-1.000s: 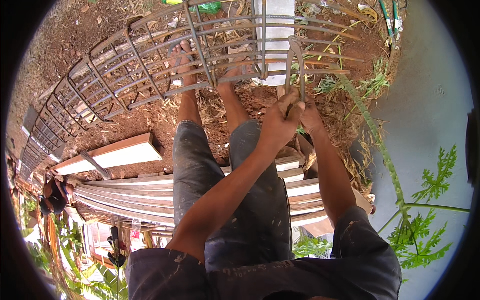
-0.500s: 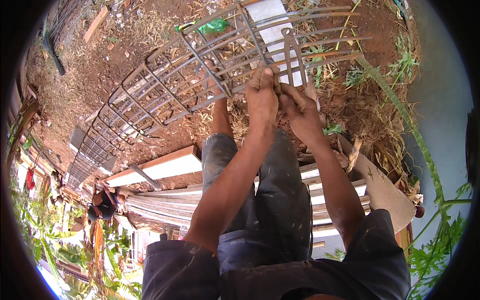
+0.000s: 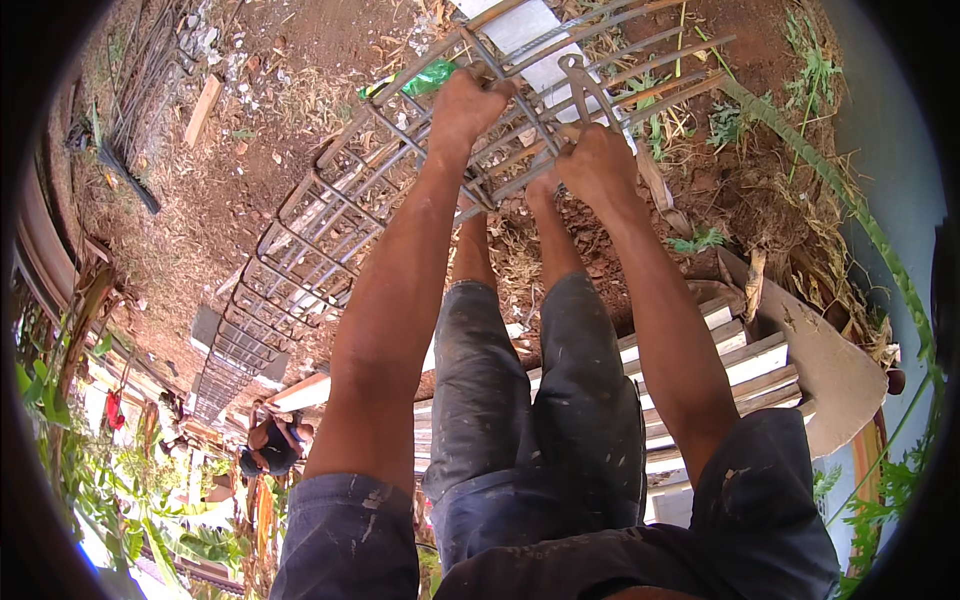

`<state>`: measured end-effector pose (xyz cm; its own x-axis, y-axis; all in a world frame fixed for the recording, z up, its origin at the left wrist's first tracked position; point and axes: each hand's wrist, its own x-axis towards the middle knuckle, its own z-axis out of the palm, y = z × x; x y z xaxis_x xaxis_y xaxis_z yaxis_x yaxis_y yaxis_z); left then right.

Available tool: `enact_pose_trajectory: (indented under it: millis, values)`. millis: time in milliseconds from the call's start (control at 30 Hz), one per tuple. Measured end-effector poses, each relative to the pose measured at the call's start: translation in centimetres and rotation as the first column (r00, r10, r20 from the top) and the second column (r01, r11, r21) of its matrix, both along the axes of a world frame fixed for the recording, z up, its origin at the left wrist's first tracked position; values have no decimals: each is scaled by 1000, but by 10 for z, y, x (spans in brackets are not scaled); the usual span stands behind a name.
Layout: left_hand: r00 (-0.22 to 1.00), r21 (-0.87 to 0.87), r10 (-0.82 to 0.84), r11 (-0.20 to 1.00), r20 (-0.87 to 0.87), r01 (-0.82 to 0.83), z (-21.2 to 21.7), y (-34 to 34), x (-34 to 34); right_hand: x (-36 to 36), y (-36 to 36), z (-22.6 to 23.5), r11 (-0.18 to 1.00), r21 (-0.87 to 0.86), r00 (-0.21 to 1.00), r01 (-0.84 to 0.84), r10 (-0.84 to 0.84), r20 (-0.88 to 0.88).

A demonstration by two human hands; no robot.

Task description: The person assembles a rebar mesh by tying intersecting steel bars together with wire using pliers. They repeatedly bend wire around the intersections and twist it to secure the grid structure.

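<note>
A long rebar cage (image 3: 338, 188) of lengthwise bars and square stirrups runs from the upper right to the far left. My left hand (image 3: 466, 112) is closed on it, beside the stirrup near its right end. Lower and to the right, my right hand (image 3: 602, 172) has its fingers curled at the bars on the other side of that stirrup; part of its grip is hidden. Just above the right hand are steel pincers (image 3: 578, 88), jaws upward, their handle ends hidden by the hand. A white board (image 3: 522, 30) shows beneath the bars.
My bare feet and legs are below the cage. Light-edged planks (image 3: 755, 360) and a tan sheet (image 3: 800, 345) lie at the right. A green plastic piece (image 3: 430, 77) lies beyond the cage, with a wood offcut (image 3: 203, 110) farther left. Another person (image 3: 272, 442) crouches by the cage's far end.
My hands were close together at the lower bars by the stirrup. The left has moved up and left across the cage; the right is now closed near the pincers. The view has shifted.
</note>
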<state>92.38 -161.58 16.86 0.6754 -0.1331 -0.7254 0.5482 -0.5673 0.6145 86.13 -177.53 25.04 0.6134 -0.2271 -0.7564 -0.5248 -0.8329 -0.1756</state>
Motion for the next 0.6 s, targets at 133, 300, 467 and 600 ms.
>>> enact_pose_trajectory:
  millis: [133,300,467,600]
  values:
    - [998,-18,66,998,-11,-66,-3,-2,-4,24,1,-5,998,29,998,49,-48,-40]
    - [976,-32,120,991,-180,-127,11,-5,10,50,21,-37,995,-44,996,93,-93,11]
    - [895,-110,317,924,-314,-366,12,-3,21,56,30,-70,750,340,814,568,-573,-95]
    - [905,-211,346,892,-248,-399,-4,-1,10,56,36,-79,63,350,175,935,-939,-298]
